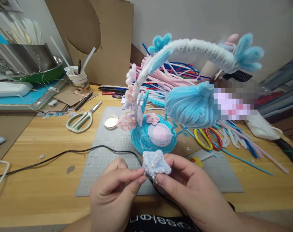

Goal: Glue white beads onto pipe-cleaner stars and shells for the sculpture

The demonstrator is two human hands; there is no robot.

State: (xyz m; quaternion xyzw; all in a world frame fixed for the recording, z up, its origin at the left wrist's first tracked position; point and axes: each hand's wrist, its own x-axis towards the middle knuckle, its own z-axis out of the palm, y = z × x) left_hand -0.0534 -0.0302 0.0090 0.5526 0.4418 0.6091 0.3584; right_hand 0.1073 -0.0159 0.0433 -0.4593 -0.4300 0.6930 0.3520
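A small pale blue fuzzy star [156, 163], dotted with white pearl beads, is held low over the front of the cutting mat. My right hand [187, 180] grips its right side between thumb and fingers. The thumb and forefinger of my left hand [117, 183] are pinched together at its lower left edge, and their tips hide what lies between them. Just beyond stands a pipe-cleaner lamp-like piece with a round turquoise base [139, 141], a pink fuzzy star [152, 119], a curved white stem [192, 46] and a hanging blue shell-shaped shade [191, 104].
A black cable [71, 150] crosses the grey cutting mat [98, 167] and passes under my hands. Green-handled scissors [82, 122] and a small white dish [111, 121] lie left; yellow-and-red-handled scissors [207, 139] lie right. Pink pipe cleaners [161, 75] pile up behind. A paper cup [77, 79] stands back left.
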